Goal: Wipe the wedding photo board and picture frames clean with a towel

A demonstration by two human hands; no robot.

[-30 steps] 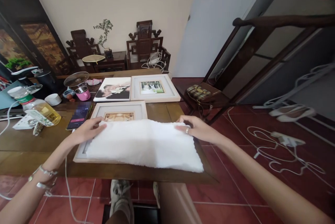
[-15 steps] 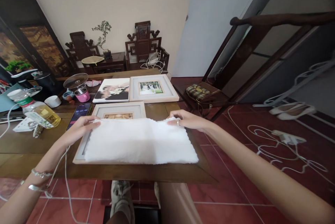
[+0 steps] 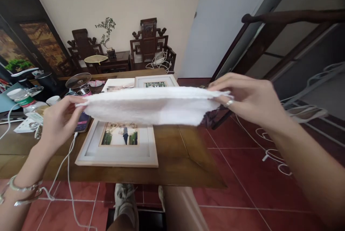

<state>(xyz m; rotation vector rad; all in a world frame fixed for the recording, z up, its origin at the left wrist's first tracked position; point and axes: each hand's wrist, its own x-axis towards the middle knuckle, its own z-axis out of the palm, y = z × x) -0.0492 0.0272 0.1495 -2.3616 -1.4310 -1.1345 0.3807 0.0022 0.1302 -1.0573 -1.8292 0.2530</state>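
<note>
A white cloth [image 3: 151, 107] with frayed edges is stretched in the air between my two hands. My left hand [image 3: 60, 117] pinches its left corner between thumb and fingers. At the opposite corner, my right hand [image 3: 245, 96], with a ring on one finger, grips the cloth the same way. Below it on the wooden table lies a framed photo [image 3: 120, 152] in a pale wooden frame, its upper part hidden by the cloth. Farther back, a second framed photo [image 3: 156, 79] and a white-edged picture [image 3: 118, 82] lie partly covered from view.
On the left of the table [image 3: 185, 152] stand a bottle of yellow liquid [image 3: 23, 98], a white power strip [image 3: 25, 126] and a phone [image 3: 83, 122] with a white cable. A dark wooden chair [image 3: 242, 40] stands at the right. Cables lie on the red tiled floor.
Both hands have lifted the cloth off the near framed photo, up toward the camera, uncovering the picture of people in it. The right hand has also shifted to the right.
</note>
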